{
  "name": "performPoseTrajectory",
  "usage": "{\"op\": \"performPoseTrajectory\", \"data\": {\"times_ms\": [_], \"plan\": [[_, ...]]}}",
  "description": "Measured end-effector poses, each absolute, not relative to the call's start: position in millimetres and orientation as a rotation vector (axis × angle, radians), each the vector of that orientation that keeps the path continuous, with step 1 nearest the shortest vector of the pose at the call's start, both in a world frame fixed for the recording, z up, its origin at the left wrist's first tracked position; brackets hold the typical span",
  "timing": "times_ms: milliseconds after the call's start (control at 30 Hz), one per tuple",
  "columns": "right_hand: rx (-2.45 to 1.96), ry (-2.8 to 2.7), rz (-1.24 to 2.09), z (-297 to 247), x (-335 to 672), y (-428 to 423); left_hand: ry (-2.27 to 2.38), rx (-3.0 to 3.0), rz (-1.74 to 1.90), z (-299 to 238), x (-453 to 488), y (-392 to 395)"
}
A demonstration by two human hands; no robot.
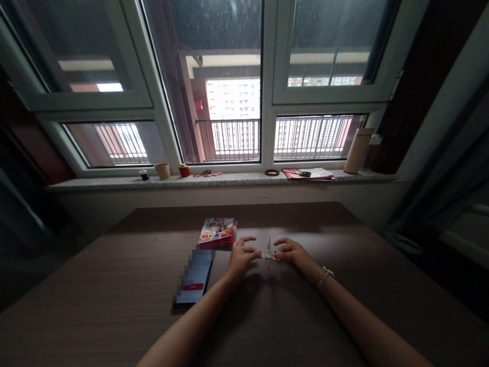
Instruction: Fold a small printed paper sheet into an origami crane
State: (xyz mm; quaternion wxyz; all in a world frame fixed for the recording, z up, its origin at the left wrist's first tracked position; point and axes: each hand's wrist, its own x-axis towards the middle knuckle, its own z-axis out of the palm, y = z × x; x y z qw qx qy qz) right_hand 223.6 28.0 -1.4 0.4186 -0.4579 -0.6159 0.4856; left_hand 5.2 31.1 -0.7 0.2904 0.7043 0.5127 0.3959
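Note:
A small folded paper figure [268,252] with pointed tips is held just above the brown table [114,306] between both hands. My left hand [241,256] pinches its left side with thumb and fingers. My right hand [292,252] pinches its right side; a thin bracelet sits on that wrist. Both forearms reach in from the bottom edge.
A stack of colourful printed leaflets [217,231] lies just beyond my left hand. A long dark booklet [194,277] lies to its left. On the stone windowsill [237,179] stand small cups, a ring, papers with scissors [305,174] and a tall beige cylinder [358,150].

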Motion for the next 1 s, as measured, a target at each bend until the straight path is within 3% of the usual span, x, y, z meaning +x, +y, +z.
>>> {"op": "performPoseTrajectory", "data": {"times_ms": [633, 1000], "plan": [[-1.166, -1.727, 1.098, -15.0, 230.1, 37.9, 1.419, 2.363, 0.838, 3.2, 0.3, 18.6], [-1.164, -1.859, 0.816, -5.6, 232.5, 23.9, 1.464, 2.372, 0.882, 0.5, -1.1, 19.0]]}}
